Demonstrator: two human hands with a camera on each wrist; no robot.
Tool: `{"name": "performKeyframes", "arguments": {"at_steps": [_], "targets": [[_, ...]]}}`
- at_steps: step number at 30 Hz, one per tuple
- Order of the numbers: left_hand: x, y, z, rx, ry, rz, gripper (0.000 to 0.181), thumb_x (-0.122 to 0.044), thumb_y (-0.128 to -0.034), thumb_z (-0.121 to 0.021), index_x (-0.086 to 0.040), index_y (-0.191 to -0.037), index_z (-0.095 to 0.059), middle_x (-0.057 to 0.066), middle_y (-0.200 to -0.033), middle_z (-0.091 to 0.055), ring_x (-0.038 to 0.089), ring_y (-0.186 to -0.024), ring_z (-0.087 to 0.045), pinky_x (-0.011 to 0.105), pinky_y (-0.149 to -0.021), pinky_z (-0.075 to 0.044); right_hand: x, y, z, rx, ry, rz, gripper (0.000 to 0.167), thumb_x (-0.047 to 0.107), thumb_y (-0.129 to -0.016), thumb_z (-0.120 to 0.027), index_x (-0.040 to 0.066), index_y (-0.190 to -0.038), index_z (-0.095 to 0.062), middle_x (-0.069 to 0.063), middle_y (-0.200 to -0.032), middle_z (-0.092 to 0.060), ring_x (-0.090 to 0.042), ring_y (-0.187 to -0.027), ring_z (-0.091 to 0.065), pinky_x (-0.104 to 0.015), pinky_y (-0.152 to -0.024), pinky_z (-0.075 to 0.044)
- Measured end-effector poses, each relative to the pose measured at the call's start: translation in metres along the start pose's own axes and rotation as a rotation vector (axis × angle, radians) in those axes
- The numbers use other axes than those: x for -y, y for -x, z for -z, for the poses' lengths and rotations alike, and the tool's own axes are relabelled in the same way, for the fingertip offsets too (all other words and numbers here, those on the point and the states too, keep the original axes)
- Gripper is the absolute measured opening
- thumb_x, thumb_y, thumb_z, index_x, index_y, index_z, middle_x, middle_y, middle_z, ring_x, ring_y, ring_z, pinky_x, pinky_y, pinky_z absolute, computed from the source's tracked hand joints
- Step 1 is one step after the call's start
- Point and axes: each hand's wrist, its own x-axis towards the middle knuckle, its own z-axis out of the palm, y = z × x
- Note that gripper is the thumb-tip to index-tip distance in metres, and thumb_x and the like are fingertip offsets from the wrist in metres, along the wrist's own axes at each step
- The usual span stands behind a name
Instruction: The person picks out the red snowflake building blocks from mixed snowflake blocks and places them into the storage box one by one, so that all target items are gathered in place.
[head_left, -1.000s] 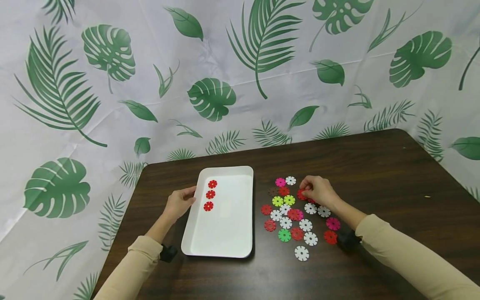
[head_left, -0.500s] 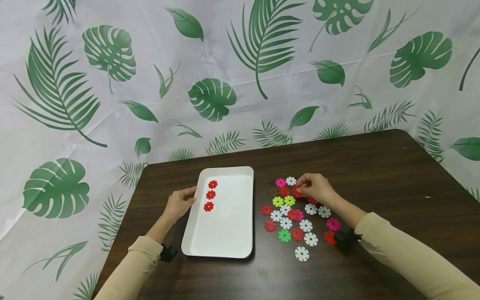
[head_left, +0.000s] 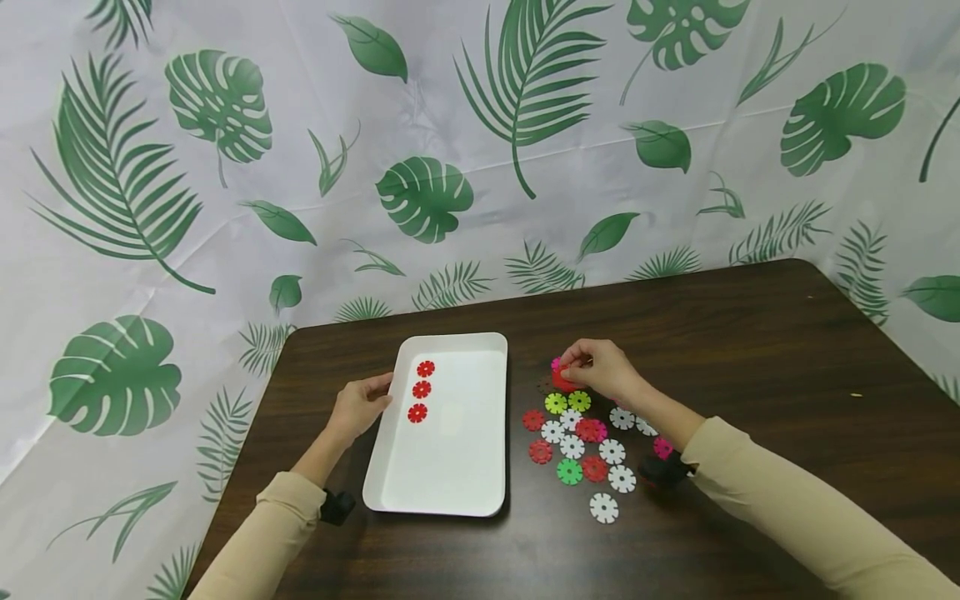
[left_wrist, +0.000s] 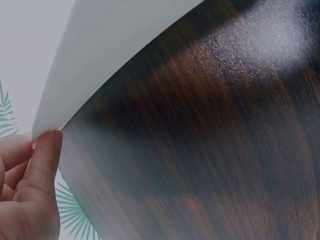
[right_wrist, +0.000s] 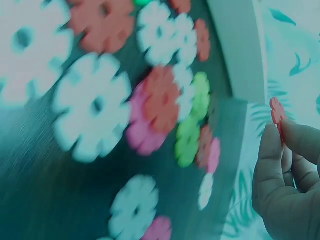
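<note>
My left hand (head_left: 358, 408) grips the left rim of a white tray (head_left: 453, 479), thumb and fingers at its edge in the left wrist view. Three red notched discs (head_left: 422, 389) lie in a column inside the tray's left part. With my right hand (head_left: 606, 372) I pinch another red notched disc (right_wrist: 277, 111) between thumb and fingers, raised over the far end of the loose discs. Beneath that hand, a pink disc (head_left: 556, 364) is partly covered.
Right of the tray, loose notched discs lie on the dark wooden table (head_left: 750, 350), some overlapping: white (head_left: 603, 507), green (head_left: 569, 472), yellow-green (head_left: 556, 403), red (head_left: 540, 452) and pink. A leaf-printed cloth (head_left: 300, 125) hangs behind the table.
My right hand has moved left with the red disc, from the right side of the loose discs towards the tray. My left hand and the tray have stayed in place.
</note>
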Motion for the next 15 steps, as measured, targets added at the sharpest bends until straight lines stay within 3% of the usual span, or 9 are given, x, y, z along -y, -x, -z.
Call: {"name": "performKeyframes", "arguments": {"at_steps": [5,12,15], "targets": [[0.001,-0.001,0.000,0.002,-0.007,0.018,0.040,-0.001,-0.0901,-0.058,0.002,-0.130,-0.053,0.023,-0.128,-0.056,0.032,-0.100,-0.062,0.041,-0.085,-0.054,0.017,-0.007,-0.021,0.014,-0.037,0.017,0.013,0.002,-0.085,-0.066,-0.004,-0.096,-0.063,-0.013,-0.086,-0.061,-0.019,-0.073,-0.053,-0.030,-0.065,-0.051],[0.001,-0.001,0.000,0.003,-0.011,0.017,0.041,-0.002,-0.0897,-0.059,0.002,-0.130,-0.054,0.023,-0.128,-0.056,0.032,-0.099,-0.062,0.041,-0.084,-0.054,0.042,-0.017,-0.057,0.072,-0.150,0.017,0.011,-0.003,-0.082,-0.066,-0.005,-0.093,-0.063,-0.010,-0.080,-0.060,-0.014,-0.067,-0.055,-0.042,-0.071,-0.056],[0.002,-0.002,-0.001,-0.001,-0.014,0.011,0.041,-0.001,-0.0894,-0.059,0.002,-0.130,-0.054,0.023,-0.127,-0.057,0.032,-0.099,-0.062,0.040,-0.085,-0.054,0.053,-0.020,-0.073,0.098,-0.184,0.009,0.010,-0.004,-0.081,-0.067,-0.005,-0.091,-0.063,-0.008,-0.076,-0.059,-0.013,-0.066,-0.055,-0.036,-0.068,-0.057]]}}
